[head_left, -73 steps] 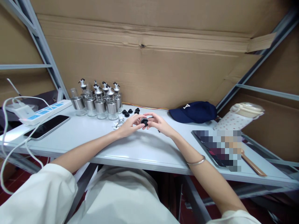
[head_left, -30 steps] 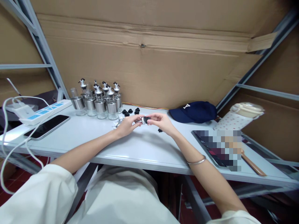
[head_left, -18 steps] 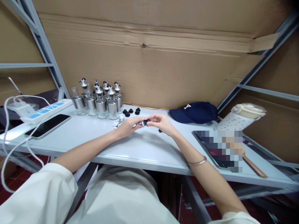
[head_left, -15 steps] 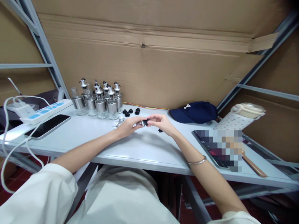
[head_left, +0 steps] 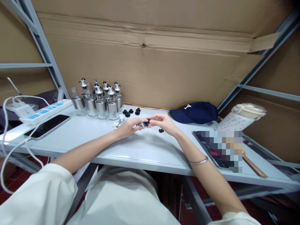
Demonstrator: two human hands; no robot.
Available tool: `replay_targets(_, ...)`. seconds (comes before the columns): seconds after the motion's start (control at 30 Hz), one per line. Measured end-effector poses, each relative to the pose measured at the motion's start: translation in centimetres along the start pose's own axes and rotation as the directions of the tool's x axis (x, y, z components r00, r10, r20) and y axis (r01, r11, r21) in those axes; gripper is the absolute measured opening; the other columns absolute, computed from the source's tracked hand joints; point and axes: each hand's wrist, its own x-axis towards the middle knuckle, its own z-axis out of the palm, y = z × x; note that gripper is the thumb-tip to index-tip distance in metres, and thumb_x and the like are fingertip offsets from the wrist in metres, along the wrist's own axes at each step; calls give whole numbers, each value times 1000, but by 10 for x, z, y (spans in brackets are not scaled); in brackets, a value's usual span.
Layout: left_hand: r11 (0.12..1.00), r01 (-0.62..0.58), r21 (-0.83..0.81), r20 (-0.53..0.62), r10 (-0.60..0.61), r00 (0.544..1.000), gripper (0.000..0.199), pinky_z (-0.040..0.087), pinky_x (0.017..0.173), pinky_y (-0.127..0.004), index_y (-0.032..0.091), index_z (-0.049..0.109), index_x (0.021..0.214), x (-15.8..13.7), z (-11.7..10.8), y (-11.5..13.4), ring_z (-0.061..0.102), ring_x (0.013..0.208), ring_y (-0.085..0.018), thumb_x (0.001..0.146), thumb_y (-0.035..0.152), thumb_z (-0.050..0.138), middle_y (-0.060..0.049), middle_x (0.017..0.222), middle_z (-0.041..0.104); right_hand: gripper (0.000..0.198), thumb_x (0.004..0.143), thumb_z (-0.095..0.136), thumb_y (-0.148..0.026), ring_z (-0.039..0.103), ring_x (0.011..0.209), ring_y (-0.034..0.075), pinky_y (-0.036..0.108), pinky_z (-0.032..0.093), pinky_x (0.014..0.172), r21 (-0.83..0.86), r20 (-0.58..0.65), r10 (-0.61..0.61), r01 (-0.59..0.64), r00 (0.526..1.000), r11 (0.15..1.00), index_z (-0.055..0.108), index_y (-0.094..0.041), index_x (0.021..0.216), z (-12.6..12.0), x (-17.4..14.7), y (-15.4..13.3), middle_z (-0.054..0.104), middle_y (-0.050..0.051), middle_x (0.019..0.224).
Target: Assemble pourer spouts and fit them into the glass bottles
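Observation:
Over the middle of the table, my left hand [head_left: 128, 127] is closed around a silver pour spout [head_left: 143, 124]. The fingertips of my right hand [head_left: 162, 122] pinch a black rubber stopper [head_left: 147, 122] at the spout's end; my fingers partly hide both pieces. Behind my left hand lie several silvery spout parts [head_left: 119, 122]. Farther back sit several loose black stoppers [head_left: 127, 114], and a cluster of tiny black pieces [head_left: 161, 130] lies just below my right hand.
Several glass-and-steel oil bottles [head_left: 101, 107] stand at the back left, most with spouts on. A phone [head_left: 48, 126] and a power strip [head_left: 47, 112] with cables lie left. Right are a navy cap [head_left: 194, 113], a patterned bottle [head_left: 241, 116], a tablet [head_left: 208, 150] and a wooden handle [head_left: 255, 165].
Both hands stay nearly in place, with slight finger shifts around the spout and stopper. More of the tiny black pieces now shows beneath my right hand.

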Motion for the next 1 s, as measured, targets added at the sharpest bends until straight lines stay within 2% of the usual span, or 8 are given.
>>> replay_targets(0.1, 999, -6, 33, 22, 6, 1000, 26, 51, 72, -22, 16, 57, 112, -1, 0, -1, 64, 74, -11, 87, 17, 53, -4, 90, 70, 27, 65, 78, -33, 68, 65, 15, 32, 54, 70, -5, 3, 20, -20, 1000, 1000, 69, -16, 84, 0, -1, -1, 72, 3, 69)
replay_targets(0.3, 993, 88, 84, 79, -94, 992, 18, 50, 71, -24, 17, 60, 102, -3, 0, -2, 64, 75, -13, 85, 16, 54, -2, 85, 69, 29, 62, 79, -35, 68, 65, 16, 32, 54, 70, -3, -4, 50, -50, 999, 999, 68, -15, 80, 1, 0, 1, 72, 3, 68)
replay_targets(0.53, 986, 71, 149, 102, -87, 991, 13, 49, 72, -25, 16, 60, 98, -3, 0, -1, 64, 78, -14, 86, 17, 55, -3, 87, 68, 30, 62, 80, -35, 68, 66, 16, 33, 52, 71, -5, 24, 69, -69, 997, 998, 67, -14, 80, -1, 1, 4, 72, 4, 69)
replay_targets(0.7, 966, -18, 256, 72, -1, 997, 11, 48, 73, -24, 16, 60, 96, -2, -1, -1, 64, 80, -15, 88, 20, 53, -4, 88, 66, 27, 66, 77, -34, 65, 67, 14, 30, 51, 71, 2, 14, 22, -22, 1000, 1000, 69, -16, 84, -2, 2, 6, 71, 3, 72)
replay_targets(0.8, 942, -96, 322, 54, 83, 995, 13, 48, 73, -24, 16, 59, 97, -1, -2, 0, 63, 80, -15, 91, 20, 49, -5, 87, 66, 24, 67, 75, -31, 63, 74, 12, 26, 51, 70, 40, 10, 1, -2, 1000, 999, 69, -19, 86, -2, 2, 6, 69, 3, 88)
replay_targets(0.87, 922, -156, 354, 41, 151, 988, 14, 48, 74, -25, 16, 58, 97, 0, -2, 2, 63, 81, -15, 93, 21, 45, -5, 87, 65, 26, 70, 73, -31, 62, 82, 13, 27, 52, 71, 95, 74, 46, -53, 996, 994, 67, -20, 94, -1, 1, 6, 66, 3, 100)
replay_targets(1.0, 889, -212, 406, 52, 209, 977, 16, 47, 71, -25, 17, 56, 98, 3, -1, 6, 61, 79, -15, 94, 24, 42, -6, 89, 64, 34, 75, 67, -32, 64, 85, 16, 32, 53, 76, 178, 228, 111, -154, 967, 972, 64, -20, 106, 1, -1, 6, 65, 6, 103)
